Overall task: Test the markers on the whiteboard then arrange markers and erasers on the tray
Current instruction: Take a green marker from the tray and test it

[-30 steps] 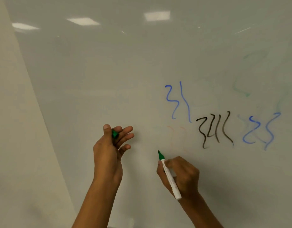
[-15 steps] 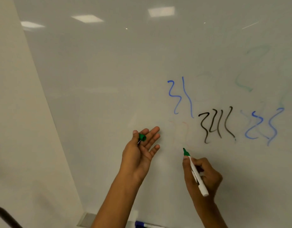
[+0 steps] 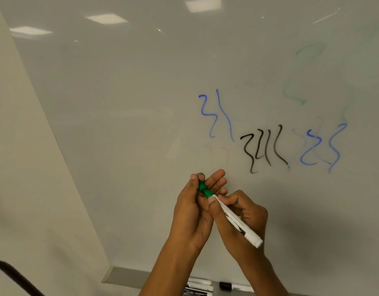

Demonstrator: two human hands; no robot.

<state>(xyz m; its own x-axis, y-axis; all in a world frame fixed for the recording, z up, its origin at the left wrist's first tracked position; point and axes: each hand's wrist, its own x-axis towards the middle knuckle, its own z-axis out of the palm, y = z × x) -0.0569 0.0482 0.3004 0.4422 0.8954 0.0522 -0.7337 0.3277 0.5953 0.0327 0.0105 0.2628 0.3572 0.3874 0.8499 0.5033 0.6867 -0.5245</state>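
In front of the whiteboard (image 3: pixel 141 103), my right hand (image 3: pixel 242 214) grips a white marker (image 3: pixel 237 222) with a green tip end. My left hand (image 3: pixel 197 201) pinches the green cap (image 3: pixel 201 185) between thumb and fingers, and the cap meets the marker's green tip. Blue, black and faint green squiggles (image 3: pixel 267 146) mark the board above the hands. On the grey tray (image 3: pixel 124 276) below, several markers (image 3: pixel 199 287) lie partly behind my forearms.
A beige wall (image 3: pixel 24 189) borders the board on the left. A dark curved bar (image 3: pixel 15 276) shows at the lower left corner. A black-capped marker (image 3: pixel 231 286) lies on the tray to the right.
My two hands came together: the marker's tip moved left off the board and the cap moved right until they met. The view dropped, showing more of the tray.
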